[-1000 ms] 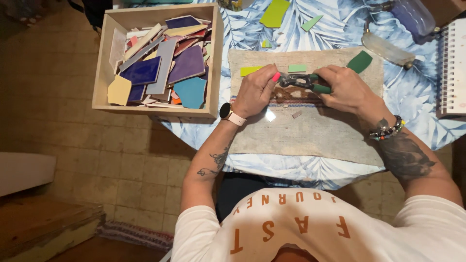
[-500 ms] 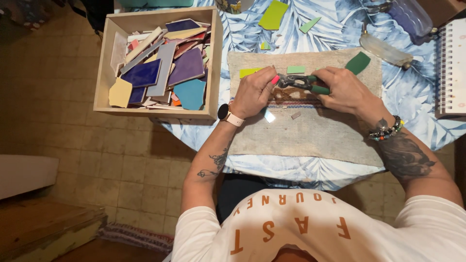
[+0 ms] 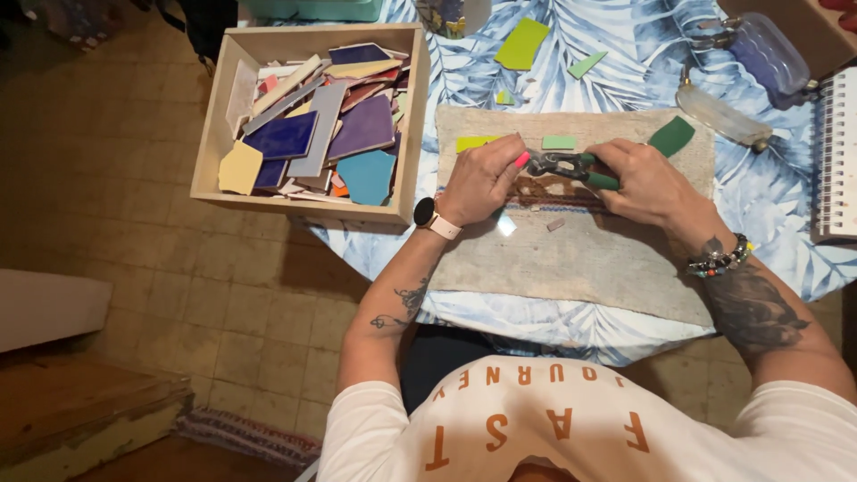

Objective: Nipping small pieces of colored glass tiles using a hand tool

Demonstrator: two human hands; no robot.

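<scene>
1. Green-handled nippers (image 3: 567, 166) are held over the burlap mat (image 3: 580, 259) near the middle of the worktop (image 3: 777, 205); the right hand (image 3: 647, 183) is closed around the handles, so its grip is wrapped on the tool.
2. A small tile piece is judged to be steadied at the tool's head by the left hand (image 3: 482, 178), whose fingers are curled shut; the piece itself cannot be made out.
3. The step in hand is judged to be the nipping of a tile fragment. A firm squeeze of the handles is called for, with the piece kept steady.
4. Cut green pieces (image 3: 560, 142) lie along the mat's far edge.
5. A wooden box of tile shards (image 3: 308, 125) overhangs the worktop's left edge.
6. The tool's jaws are hidden by fingers; the notebook (image 3: 839, 152) is cut off at the right.
</scene>
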